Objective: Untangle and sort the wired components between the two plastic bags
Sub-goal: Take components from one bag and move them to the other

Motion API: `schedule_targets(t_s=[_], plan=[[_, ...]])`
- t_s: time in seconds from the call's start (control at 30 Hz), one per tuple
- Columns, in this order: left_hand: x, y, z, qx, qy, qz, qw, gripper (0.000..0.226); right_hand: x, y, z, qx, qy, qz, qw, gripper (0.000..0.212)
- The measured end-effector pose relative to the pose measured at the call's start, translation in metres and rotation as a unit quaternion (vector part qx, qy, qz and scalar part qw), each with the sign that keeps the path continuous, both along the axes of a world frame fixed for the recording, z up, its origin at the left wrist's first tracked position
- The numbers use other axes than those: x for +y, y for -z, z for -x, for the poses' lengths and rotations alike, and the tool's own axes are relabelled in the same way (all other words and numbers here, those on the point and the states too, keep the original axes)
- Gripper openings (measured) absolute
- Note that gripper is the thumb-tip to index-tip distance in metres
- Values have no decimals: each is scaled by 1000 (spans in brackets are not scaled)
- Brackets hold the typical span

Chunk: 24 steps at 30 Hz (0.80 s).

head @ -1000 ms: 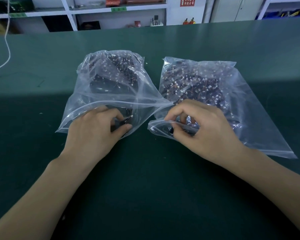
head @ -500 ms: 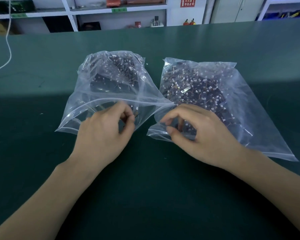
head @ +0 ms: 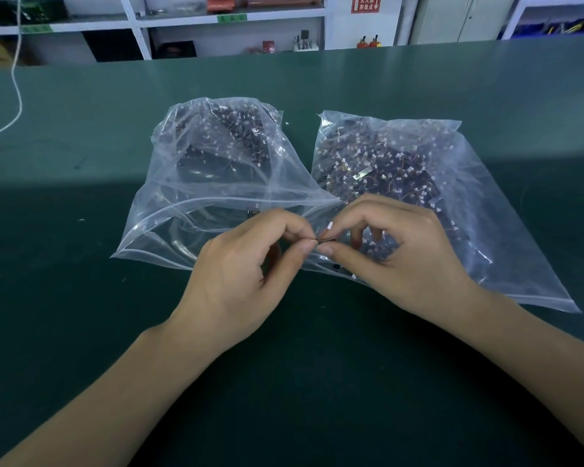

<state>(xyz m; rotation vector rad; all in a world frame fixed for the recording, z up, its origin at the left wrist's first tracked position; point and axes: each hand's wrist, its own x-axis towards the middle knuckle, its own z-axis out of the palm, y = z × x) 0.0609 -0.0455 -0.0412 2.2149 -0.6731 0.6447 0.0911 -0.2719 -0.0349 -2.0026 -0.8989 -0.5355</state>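
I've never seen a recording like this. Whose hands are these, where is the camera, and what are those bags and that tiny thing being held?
No machine here: a person works bare-handed, filmed by a wide-angle camera worn on their head, looking down. On the green table lie two clear plastic bags, the left bag and the right bag, both full of small dark wired components with white plugs. In front of the bags' near edges, the left hand and the right hand pinch one wired component between thumb and fingers; its white plug sticks up. Shelves stand behind.
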Motion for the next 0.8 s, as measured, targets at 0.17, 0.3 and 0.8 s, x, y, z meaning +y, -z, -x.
schedule_targets(t_s=[0.17, 0.3, 0.8], plan=[[-1, 0, 1, -6, 1, 21, 1000, 11, 0, 0, 0, 30, 1, -28, 999, 11], [-1, 0, -2, -21, -29, 11, 999, 10, 0, 1, 0, 60, 14, -49, 997, 7], [-1, -4, 2, -27, -21, 29, 999, 5, 3, 0, 2, 56, 13, -14, 998, 11]])
